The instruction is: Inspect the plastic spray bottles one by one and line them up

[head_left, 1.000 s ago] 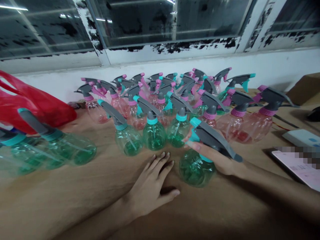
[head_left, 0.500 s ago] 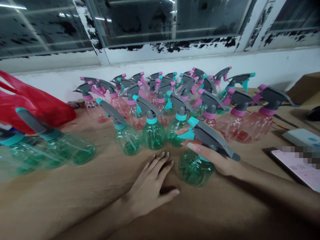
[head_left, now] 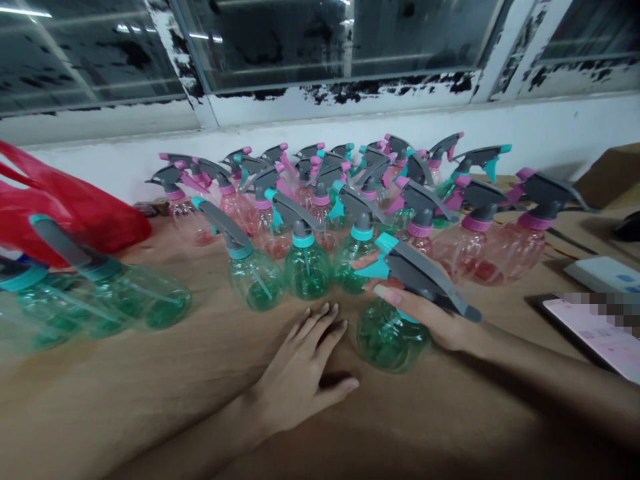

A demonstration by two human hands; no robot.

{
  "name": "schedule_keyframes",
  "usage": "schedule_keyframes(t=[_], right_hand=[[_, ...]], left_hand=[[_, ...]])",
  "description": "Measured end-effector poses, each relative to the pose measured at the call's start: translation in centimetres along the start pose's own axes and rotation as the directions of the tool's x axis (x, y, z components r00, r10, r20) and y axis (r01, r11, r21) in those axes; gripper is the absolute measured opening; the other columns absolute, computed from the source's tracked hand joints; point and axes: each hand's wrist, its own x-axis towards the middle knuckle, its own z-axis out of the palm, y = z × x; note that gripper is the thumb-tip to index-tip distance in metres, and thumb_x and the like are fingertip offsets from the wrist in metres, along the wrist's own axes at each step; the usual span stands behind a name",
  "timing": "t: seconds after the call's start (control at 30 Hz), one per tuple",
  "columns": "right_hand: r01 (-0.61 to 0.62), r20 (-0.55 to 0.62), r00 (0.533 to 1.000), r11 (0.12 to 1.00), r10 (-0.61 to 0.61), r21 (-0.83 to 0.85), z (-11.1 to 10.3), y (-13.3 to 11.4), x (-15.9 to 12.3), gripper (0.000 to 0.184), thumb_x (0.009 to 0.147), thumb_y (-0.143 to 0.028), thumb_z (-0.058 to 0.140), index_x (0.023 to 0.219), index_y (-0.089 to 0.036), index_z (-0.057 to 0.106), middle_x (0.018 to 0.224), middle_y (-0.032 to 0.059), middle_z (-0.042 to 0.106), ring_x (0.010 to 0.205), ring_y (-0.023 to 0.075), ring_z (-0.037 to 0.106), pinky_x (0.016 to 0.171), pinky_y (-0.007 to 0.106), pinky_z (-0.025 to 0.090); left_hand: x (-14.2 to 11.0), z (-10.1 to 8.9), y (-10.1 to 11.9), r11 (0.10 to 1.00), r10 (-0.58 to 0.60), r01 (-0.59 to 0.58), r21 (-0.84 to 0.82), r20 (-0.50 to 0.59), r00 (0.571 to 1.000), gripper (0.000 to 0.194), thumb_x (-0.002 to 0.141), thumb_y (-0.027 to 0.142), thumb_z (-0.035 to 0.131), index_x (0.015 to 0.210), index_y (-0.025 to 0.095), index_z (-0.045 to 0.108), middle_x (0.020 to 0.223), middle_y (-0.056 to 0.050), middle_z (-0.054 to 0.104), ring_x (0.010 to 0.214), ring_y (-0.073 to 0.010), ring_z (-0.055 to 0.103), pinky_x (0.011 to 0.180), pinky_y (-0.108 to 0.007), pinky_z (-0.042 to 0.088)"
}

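My right hand is wrapped round the neck of a green spray bottle, below its grey head and turquoise trigger. The bottle stands nearly upright on the wooden table; part of its collar is hidden by my fingers. Flat on the table to its left lies my left hand, fingers spread, holding nothing. Just beyond my fingertips are another green spray bottle and a clear-green one. A third green bottle is partly behind my right hand's fingers.
Several pink spray bottles crowd the back, mixed with green ones. More green bottles stand at the left by a red plastic bag. On the right lie a phone, a white box-like object and a cardboard box.
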Motion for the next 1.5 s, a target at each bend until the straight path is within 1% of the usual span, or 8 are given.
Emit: schedule_keyframes(t=[0.2, 0.37, 0.53, 0.83, 1.17, 1.27, 1.37, 1.5], right_hand=[[-0.008, -0.007, 1.000, 0.999, 0.008, 0.033, 0.08, -0.07, 0.08, 0.023, 0.083, -0.032, 0.062, 0.105, -0.027, 0.058, 0.103, 0.0027, 0.064, 0.077, 0.0187, 0.065, 0.069, 0.035, 0.052], [0.014, -0.012, 1.000, 1.000, -0.014, 0.006, 0.10, 0.00, 0.04, 0.022, 0.084, -0.031, 0.060, 0.105, -0.027, 0.058, 0.087, 0.0009, 0.062, 0.072, 0.0184, 0.064, 0.064, 0.034, 0.051], [0.016, -0.015, 1.000, 1.000, -0.016, 0.001, 0.14, 0.16, 0.10, 0.022, 0.083, -0.030, 0.060, 0.105, -0.026, 0.057, 0.086, 0.0006, 0.060, 0.072, 0.0178, 0.063, 0.064, 0.034, 0.049], [-0.006, -0.014, 1.000, 1.000, 0.006, -0.026, 0.00, 0.34, 0.03, 0.020, 0.083, -0.032, 0.059, 0.101, -0.025, 0.054, 0.077, -0.0008, 0.057, 0.066, 0.0166, 0.058, 0.062, 0.033, 0.047], [0.038, -0.024, 0.999, 0.997, -0.039, -0.063, -0.15, 0.71, 0.16, 0.015, 0.085, -0.039, 0.057, 0.082, -0.025, 0.058, 0.073, -0.0006, 0.057, 0.066, 0.0166, 0.055, 0.063, 0.033, 0.046], [0.033, -0.024, 0.999, 0.998, -0.034, -0.048, -0.18, 0.40, 0.21, 0.013, 0.083, -0.036, 0.061, 0.086, -0.025, 0.056, 0.074, -0.0012, 0.053, 0.066, 0.0159, 0.053, 0.063, 0.033, 0.045], [0.031, -0.026, 0.999, 0.999, -0.032, -0.008, -0.07, 0.27, 0.19, 0.020, 0.082, -0.035, 0.064, 0.097, -0.025, 0.056, 0.077, -0.0009, 0.054, 0.066, 0.0157, 0.054, 0.062, 0.033, 0.046], [0.022, -0.028, 0.999, 0.999, -0.021, 0.036, 0.07, 0.50, 0.09, 0.023, 0.082, -0.035, 0.064, 0.101, -0.024, 0.058, 0.078, -0.0008, 0.057, 0.065, 0.0153, 0.055, 0.065, 0.034, 0.048]], left_hand=[[-0.10, 0.07, -0.04, 1.000, -0.012, 0.012, -0.026, -0.012, 1.000, 0.069, 0.089, 0.059, 0.049, 0.141, 0.015, 0.037, 0.150, -0.014, 0.030, 0.139, -0.0301, 0.023, 0.109, -0.048, 0.025], [-0.06, 0.10, -0.05, 1.000, -0.013, 0.012, -0.025, -0.023, 1.000, 0.069, 0.090, 0.060, 0.047, 0.141, 0.014, 0.037, 0.150, -0.013, 0.030, 0.138, -0.0302, 0.023, 0.109, -0.048, 0.026], [0.03, -0.02, -0.02, 1.000, -0.014, 0.014, -0.015, 0.002, 1.000, 0.070, 0.089, 0.058, 0.050, 0.141, 0.012, 0.037, 0.151, -0.015, 0.028, 0.139, -0.0301, 0.022, 0.109, -0.048, 0.026], [0.03, 0.01, 0.00, 1.000, 0.010, -0.010, -0.011, -0.020, 1.000, 0.069, 0.090, 0.058, 0.048, 0.140, 0.012, 0.037, 0.150, -0.014, 0.029, 0.139, -0.0288, 0.021, 0.111, -0.047, 0.023], [-0.04, 0.16, -0.06, 1.000, 0.003, -0.003, -0.010, -0.039, 0.999, 0.068, 0.090, 0.055, 0.051, 0.141, 0.013, 0.036, 0.151, -0.013, 0.028, 0.139, -0.0279, 0.021, 0.110, -0.047, 0.025], [-0.09, 0.16, -0.03, 1.000, -0.005, 0.004, -0.017, -0.039, 0.999, 0.068, 0.089, 0.056, 0.051, 0.140, 0.014, 0.037, 0.151, -0.013, 0.028, 0.139, -0.0283, 0.023, 0.110, -0.048, 0.025], [-0.09, 0.15, -0.02, 1.000, -0.001, 0.000, -0.016, -0.050, 0.999, 0.068, 0.089, 0.057, 0.050, 0.140, 0.014, 0.037, 0.150, -0.013, 0.030, 0.138, -0.0288, 0.025, 0.110, -0.049, 0.024], [-0.06, 0.16, -0.04, 1.000, -0.003, 0.002, -0.016, -0.053, 0.999, 0.067, 0.090, 0.057, 0.050, 0.140, 0.015, 0.038, 0.150, -0.013, 0.030, 0.138, -0.0290, 0.026, 0.109, -0.049, 0.026]])
